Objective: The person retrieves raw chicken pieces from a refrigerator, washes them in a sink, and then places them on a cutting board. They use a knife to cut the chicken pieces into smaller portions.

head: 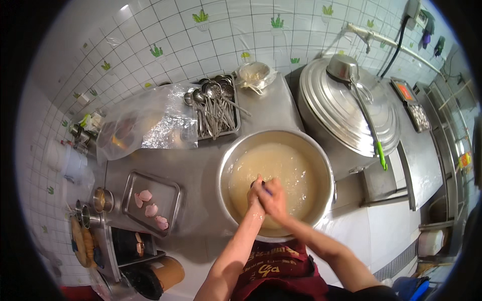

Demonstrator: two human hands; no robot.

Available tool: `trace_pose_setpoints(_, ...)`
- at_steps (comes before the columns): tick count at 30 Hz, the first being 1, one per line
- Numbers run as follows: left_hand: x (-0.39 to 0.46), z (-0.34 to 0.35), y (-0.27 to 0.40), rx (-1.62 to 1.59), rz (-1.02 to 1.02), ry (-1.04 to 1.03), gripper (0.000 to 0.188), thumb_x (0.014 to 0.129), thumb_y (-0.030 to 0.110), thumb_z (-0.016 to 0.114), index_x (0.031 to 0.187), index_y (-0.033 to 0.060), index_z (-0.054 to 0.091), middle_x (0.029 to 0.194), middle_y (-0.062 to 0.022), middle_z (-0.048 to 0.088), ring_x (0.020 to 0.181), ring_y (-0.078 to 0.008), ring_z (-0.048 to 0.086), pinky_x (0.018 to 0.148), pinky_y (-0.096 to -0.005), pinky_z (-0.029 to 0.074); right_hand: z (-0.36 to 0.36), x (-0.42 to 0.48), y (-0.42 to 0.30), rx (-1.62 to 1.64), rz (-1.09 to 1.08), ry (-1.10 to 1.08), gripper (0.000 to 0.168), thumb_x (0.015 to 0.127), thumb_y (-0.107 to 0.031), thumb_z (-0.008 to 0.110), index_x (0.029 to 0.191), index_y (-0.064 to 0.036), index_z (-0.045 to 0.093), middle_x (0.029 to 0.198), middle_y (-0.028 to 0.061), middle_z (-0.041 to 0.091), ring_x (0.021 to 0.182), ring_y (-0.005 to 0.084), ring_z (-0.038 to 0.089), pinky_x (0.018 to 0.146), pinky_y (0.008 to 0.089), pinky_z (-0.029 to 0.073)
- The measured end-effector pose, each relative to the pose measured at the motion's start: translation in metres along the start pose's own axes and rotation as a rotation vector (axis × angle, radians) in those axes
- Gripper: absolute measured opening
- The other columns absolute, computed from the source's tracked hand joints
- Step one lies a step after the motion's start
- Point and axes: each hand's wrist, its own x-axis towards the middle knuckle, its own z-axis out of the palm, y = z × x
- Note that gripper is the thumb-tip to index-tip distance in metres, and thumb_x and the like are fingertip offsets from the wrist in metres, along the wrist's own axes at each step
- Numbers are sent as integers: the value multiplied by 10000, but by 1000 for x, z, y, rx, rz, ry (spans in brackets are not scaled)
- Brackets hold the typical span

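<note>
A large round metal pot (225, 161) stands before me, holding a cloudy, cream-coloured liquid (271, 160) with bubbles and bright reflections on it. Over the liquid my left hand (255, 197) and my right hand (274, 199) are clasped together. A dark, partly purple object (267, 189), perhaps a handle, shows between them; both hands close around it, and the rest is hidden. The right hand looks slightly blurred. To the left, a shallow metal tray (130, 188) carries several pieces of raw pale-pink meat (151, 210), possibly chicken.
Behind the pot, a tray (238, 116) holds many metal ladles and skimmers (214, 107) beside plastic sheeting (150, 116). At right rises a big lidded vat (324, 109), a long-handled metal dipper (342, 67) lying across its lid. A cylindrical bin (169, 272) stands low left.
</note>
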Motion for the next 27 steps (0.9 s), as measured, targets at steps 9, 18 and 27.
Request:
trace_pose_setpoints(9,-84,40,57,342,-100,97,655,917,347,544,1429,218,157,1487,-103,131,1291,-455,282,849,-627,472,-39,49,80,-815,192,-206,404,871,-315,502,1215,-103,500,1139,199,500,1006,409,535,842,495,466)
trace_pose_setpoints(18,-45,54,22,237,-237,228,579,872,403,604,1330,300,265,1368,-66,340,1141,-396,477,752,-582,514,-36,50,63,502,709,-579,235,715,-185,699,932,-102,666,936,132,591,886,290,601,783,372,485)
trace_pose_setpoints(27,-22,70,1,-107,64,331,102,914,195,491,843,128,522,720,0,526,693,-141,542,601,-298,464,4,32,46,35,58,114,241,657,-246,688,688,-17,619,835,140,554,837,325,503,766,379,428)
